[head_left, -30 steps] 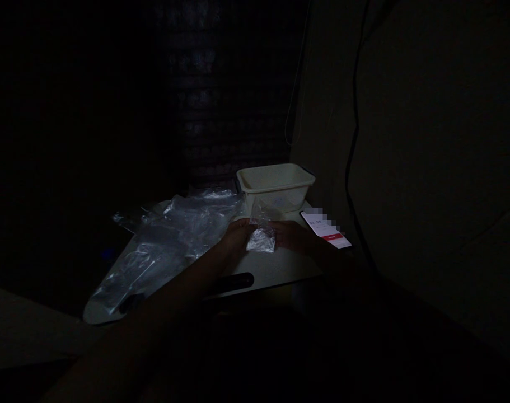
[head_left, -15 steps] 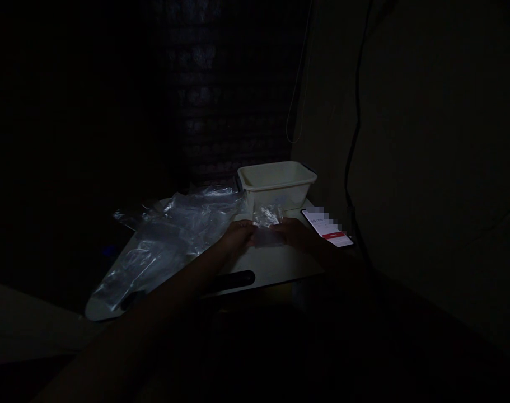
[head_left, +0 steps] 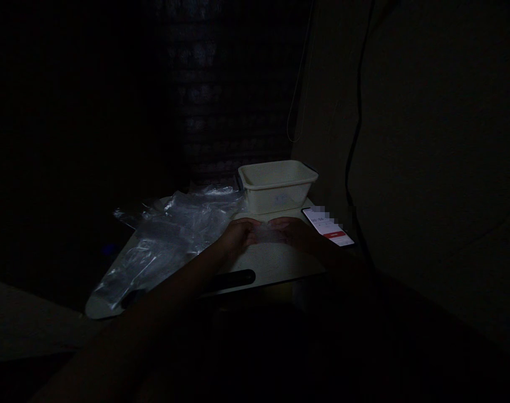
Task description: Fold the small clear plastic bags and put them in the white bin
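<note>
Between my two hands is a small clear plastic bag (head_left: 268, 234), held just above the white table (head_left: 275, 263). My left hand (head_left: 239, 235) is closed on its left side, with the thumb on top. My right hand (head_left: 294, 232) grips its right side in the same way. To the left of my left hand lies a loose pile of clear plastic bags (head_left: 171, 229), overlapping and crumpled. Beyond my hands stands a cream-coloured plastic tub (head_left: 275, 198). The light is very dim, so finger detail is hard to see.
A phone (head_left: 330, 226) with a lit screen lies at the table's right edge, beside my right forearm. The table has a dark slot handle (head_left: 233, 279) at its front edge. A black cable (head_left: 358, 123) hangs down the wall on the right.
The part of the bag that stood up above my fingers has gone down, and the bag now lies flatter between my hands. The tub and the pile look the same.
</note>
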### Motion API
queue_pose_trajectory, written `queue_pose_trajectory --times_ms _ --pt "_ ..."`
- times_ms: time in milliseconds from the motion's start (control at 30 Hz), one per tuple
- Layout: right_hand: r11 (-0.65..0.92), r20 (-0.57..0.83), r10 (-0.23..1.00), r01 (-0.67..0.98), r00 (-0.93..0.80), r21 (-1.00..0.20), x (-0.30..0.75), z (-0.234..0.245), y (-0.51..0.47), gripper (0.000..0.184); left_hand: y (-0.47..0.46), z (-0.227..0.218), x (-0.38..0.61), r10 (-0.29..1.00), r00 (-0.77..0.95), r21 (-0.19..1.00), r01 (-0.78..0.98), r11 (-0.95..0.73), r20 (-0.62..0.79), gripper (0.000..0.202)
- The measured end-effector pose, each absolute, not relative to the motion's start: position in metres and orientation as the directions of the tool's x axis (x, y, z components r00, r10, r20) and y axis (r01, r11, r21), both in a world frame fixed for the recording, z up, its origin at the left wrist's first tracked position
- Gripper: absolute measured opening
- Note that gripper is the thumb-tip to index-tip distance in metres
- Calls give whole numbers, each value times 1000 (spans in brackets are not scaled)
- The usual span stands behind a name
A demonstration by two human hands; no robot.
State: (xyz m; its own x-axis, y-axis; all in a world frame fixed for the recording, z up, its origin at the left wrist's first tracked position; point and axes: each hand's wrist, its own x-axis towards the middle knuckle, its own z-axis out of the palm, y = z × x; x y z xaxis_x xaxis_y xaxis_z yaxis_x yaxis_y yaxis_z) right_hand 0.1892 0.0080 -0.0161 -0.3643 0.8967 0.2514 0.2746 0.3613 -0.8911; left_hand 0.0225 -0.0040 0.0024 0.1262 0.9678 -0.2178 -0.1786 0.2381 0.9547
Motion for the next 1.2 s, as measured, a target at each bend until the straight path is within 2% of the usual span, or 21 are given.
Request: queue_pose_trajectory --times_ms 100,133,233,333,400,500,600,700,867,1033,1200 --pt "307 214 905 214 -367 -927 195 -26 12 30 4 -9 19 993 51 991 83 106 -110 16" --pt "298 209 906 204 -368 -933 198 -29 13 31 6 -13 18 998 33 978 203 51 -59 14" --pt "326 242 912 228 -330 -918 211 -39 19 34 8 -22 15 999 29 918 395 -44 36 12" --pt "408 324 907 367 -270 -836 217 -42 23 29 5 -24 13 971 176 740 629 -237 161 28" --pt "441 352 898 544 -266 -714 212 -40 22 28 1 -23 14 929 321 582 726 -367 186 38" --pt "435 346 891 771 -293 -465 194 -35 17 32 -3 -20 16 868 483 368 791 -489 114 46" --pt "496 346 848 832 -402 -249 173 -33 7 35 -7 -16 18 832 555 196 816 -543 -7 50" --pt "511 323 829 854 -457 -103 161 -31 -4 37 -11 -15 18 808 585 102 810 -578 -67 53" --pt "501 277 828 865 -487 22 157 -30 -15 42 -14 -19 16 786 613 37 790 -612 -78 55" --pt "493 287 822 867 -492 73 158 -43 -11 45 -15 -22 15 779 617 -19 782 -623 -112 58" --pt "479 318 808 868 -495 134 163 -56 -9 46 -18 -25 18 818 550 -45 825 -563 -169 67"
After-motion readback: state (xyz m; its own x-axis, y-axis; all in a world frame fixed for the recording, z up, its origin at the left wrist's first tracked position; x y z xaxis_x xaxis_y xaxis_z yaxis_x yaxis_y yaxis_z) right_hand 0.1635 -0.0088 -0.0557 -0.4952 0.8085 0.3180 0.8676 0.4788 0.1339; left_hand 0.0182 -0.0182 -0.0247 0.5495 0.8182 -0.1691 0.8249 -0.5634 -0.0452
